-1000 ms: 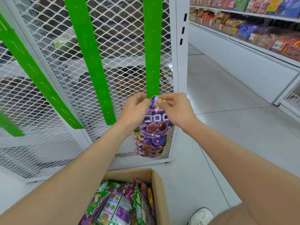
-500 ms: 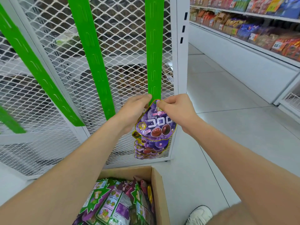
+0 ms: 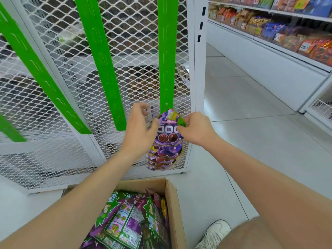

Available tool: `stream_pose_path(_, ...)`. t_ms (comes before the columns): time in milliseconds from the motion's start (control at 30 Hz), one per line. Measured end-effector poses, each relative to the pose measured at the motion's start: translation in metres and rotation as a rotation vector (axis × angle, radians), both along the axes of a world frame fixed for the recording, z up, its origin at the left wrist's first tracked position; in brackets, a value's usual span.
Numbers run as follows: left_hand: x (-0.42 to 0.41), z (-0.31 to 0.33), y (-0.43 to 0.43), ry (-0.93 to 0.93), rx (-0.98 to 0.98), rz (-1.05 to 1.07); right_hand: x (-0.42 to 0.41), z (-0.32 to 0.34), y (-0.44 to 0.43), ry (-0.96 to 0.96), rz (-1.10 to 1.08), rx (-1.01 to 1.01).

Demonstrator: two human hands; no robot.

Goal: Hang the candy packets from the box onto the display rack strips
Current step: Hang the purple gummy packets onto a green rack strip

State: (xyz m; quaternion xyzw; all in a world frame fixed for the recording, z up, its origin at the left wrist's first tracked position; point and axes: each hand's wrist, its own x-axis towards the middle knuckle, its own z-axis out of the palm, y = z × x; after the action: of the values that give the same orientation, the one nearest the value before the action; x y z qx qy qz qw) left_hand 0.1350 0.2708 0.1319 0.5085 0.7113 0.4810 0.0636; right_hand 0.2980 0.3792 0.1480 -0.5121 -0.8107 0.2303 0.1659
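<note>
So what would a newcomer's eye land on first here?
The bright green strips slanting down the white mesh rack stand out first. Next, the purple candy packets hanging at the foot of the rightmost strip, with the right hand pinching the top one and the left hand beside it.

The person wears a white sneaker (image 3: 213, 234) with laces, and a garment of light brown cloth (image 3: 255, 236) shows beside it. The left hand (image 3: 139, 128) and the right hand (image 3: 195, 130) are bare, also the left forearm (image 3: 86, 194) and the right forearm (image 3: 260, 175).

Cardboard box (image 3: 172, 203) — near end off the bottom edge; shelf labels (image 3: 304, 46) illegible
</note>
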Motion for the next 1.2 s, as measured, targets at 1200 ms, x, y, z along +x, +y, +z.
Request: stream_pose_path(1200,0.022,-0.182,-0.054,-0.327,-0.890,-0.076,0.011,-0.079,-0.064,-0.420,0.417,-0.549)
